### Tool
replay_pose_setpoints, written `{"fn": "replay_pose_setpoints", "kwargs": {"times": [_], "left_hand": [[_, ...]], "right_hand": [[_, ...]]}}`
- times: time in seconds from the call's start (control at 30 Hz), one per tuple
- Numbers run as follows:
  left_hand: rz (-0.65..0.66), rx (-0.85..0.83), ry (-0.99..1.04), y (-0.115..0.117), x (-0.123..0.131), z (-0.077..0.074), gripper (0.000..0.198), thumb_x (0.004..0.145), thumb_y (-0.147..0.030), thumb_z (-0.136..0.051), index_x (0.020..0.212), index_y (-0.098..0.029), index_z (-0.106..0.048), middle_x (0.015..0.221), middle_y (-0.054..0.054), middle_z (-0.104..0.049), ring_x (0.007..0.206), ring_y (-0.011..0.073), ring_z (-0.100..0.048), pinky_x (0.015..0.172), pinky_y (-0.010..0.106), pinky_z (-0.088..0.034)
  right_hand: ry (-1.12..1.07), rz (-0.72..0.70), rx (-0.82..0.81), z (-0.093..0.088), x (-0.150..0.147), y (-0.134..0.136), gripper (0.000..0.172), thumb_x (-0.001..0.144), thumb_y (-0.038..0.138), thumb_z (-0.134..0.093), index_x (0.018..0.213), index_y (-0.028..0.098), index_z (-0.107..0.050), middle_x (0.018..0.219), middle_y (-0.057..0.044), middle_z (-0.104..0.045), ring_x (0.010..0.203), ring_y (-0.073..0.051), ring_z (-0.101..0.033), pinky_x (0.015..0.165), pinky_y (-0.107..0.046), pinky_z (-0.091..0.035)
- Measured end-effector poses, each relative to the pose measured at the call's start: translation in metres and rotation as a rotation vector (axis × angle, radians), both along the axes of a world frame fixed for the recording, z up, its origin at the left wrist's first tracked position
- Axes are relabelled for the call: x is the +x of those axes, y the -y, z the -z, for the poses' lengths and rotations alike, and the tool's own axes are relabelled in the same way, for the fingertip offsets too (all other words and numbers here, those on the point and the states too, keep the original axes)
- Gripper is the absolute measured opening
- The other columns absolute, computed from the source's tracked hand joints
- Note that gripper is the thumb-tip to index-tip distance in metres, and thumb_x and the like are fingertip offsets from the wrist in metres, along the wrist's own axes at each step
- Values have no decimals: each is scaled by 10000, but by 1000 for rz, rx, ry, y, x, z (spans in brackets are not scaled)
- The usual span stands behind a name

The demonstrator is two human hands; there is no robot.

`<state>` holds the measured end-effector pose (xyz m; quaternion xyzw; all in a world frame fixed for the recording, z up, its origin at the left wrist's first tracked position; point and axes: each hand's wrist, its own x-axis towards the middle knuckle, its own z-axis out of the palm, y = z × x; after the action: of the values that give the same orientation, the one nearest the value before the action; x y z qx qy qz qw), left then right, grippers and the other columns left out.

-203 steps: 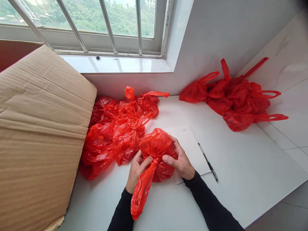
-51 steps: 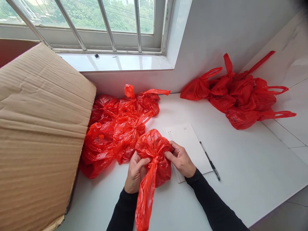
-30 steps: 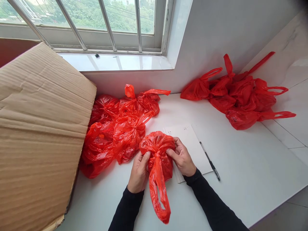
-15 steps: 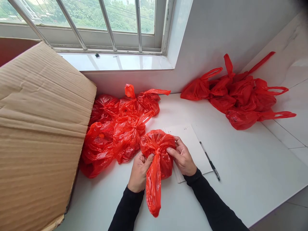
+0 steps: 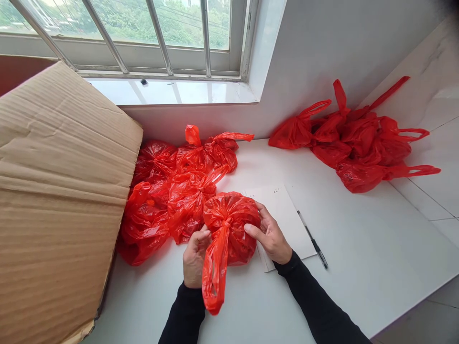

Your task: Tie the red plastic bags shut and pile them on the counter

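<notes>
A knotted red plastic bag (image 5: 238, 234) is held up between my two hands, its looped handle hanging down toward me. My right hand (image 5: 270, 234) grips the bag's right side, thumb on top and fingers behind. On the bag's left side, my left hand (image 5: 197, 258) cups it from the edge; its fingers are partly hidden behind the plastic. What the bag contains cannot be made out. Just beyond the left hand lies a group of several tied red bags (image 5: 191, 196). Under the right hand are sheets of white paper (image 5: 287, 224) with small handwriting.
A black pen (image 5: 312, 240) lies beside the paper. A large cardboard box (image 5: 60, 200) stands at the left. More tied red bags (image 5: 358, 138) are heaped in the back right corner. Behind the white table (image 5: 358, 248) is a barred window (image 5: 161, 38).
The held bag has shifted slightly left and turned, its handle swinging left and opening into a loop. My left hand has moved left, its thumb off the knot.
</notes>
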<state>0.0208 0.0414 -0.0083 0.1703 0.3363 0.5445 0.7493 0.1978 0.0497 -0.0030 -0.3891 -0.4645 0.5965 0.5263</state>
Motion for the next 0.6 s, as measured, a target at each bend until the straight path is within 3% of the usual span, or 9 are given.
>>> {"fn": "replay_pose_setpoints", "kwargs": {"times": [0.07,0.2,0.37,0.5,0.6], "left_hand": [[14,28,27,2,1,-4,380,752,-332,-676,1121,-238,-693,877,47,-753,1048,312,-674,932,407,-535],[1,121,-31,4,8,-9,676,655,-350,-797,1295,-274,-594,1207,87,-699,1217,361,-586,972,438,-520],[-139,76,-110,0,1,-5,569,669,-229,-794,1220,-272,-659,1256,72,-687,1268,342,-555,973,416,-538],[-184,46,-90,-3,-1,-1,604,656,-191,-803,1232,-295,-654,1283,45,-674,1254,317,-571,969,392,-539],[-144,31,-149,-2,-1,7,471,687,-233,-798,1143,-291,-692,1151,41,-726,1163,295,-625,888,361,-566]], "right_hand": [[-11,5,5,0,0,-1,521,883,329,-665,1366,253,-484,1347,-71,-588,1256,-245,-551,1105,-404,-423],[-49,-14,1,1,1,-1,593,866,334,-678,1406,259,-445,1407,-78,-546,1317,-256,-503,1139,-427,-392],[-95,-120,-94,5,4,0,671,881,304,-660,1469,293,-337,1310,-89,-613,1186,-245,-608,1023,-450,-489],[-69,-139,-95,5,5,0,596,890,317,-655,1434,262,-416,1248,-90,-649,1146,-232,-625,1006,-417,-492],[-98,-110,-99,7,4,0,519,904,332,-642,1390,248,-484,1269,-94,-642,1178,-233,-606,1048,-418,-466]]}}
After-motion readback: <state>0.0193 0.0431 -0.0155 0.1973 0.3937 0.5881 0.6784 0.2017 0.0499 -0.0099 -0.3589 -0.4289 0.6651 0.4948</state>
